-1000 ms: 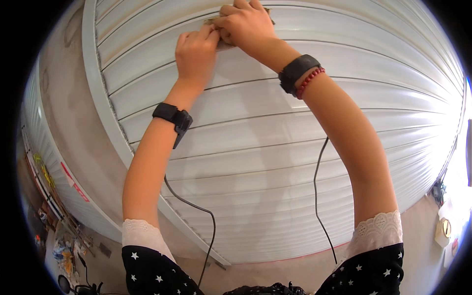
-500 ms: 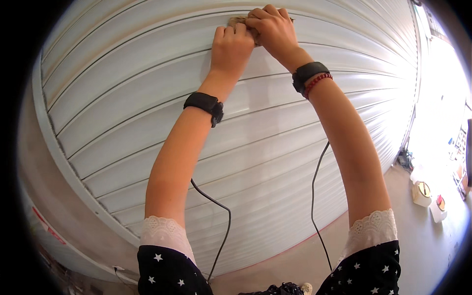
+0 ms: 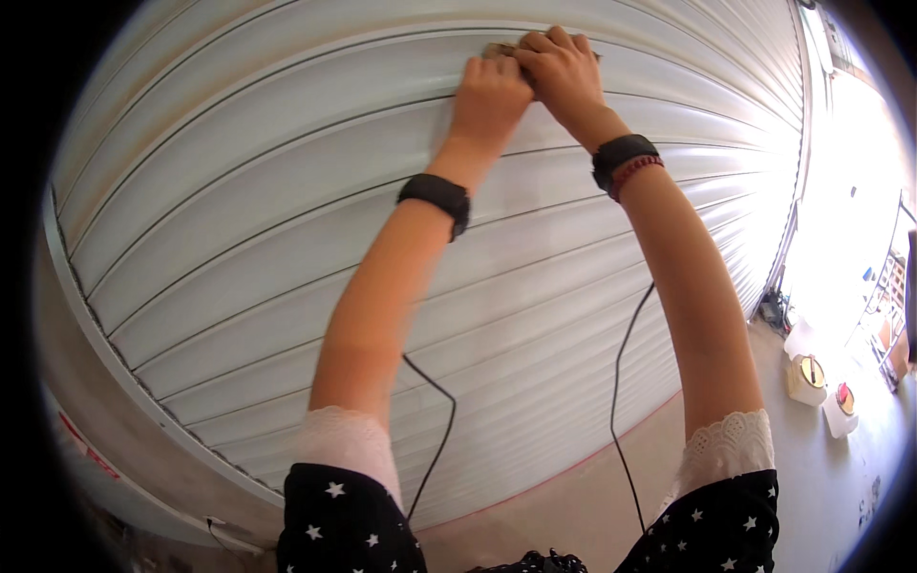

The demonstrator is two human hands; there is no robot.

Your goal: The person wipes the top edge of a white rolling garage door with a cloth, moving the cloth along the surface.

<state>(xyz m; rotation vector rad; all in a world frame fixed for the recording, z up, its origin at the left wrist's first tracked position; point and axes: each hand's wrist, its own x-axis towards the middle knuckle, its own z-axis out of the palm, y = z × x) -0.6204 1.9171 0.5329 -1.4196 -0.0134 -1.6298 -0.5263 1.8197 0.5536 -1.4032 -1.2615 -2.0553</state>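
We've got both hands up high on the white roller shutter, left hand curled shut and right hand folded over a small brownish thing pinned flat against a slat; can't tell what it actually is or which hand really has it. With both arms stretched that far, our guess is the grip could slide on the smooth ribs and drop the piece. The two black cables hanging between our arms could snag too.

Cables: I see two thin black cables hanging in front of the shutter's lower slats.
Floor: pale concrete floor at lower right.
Containers: two white containers stand there, near the shutter's right edge.
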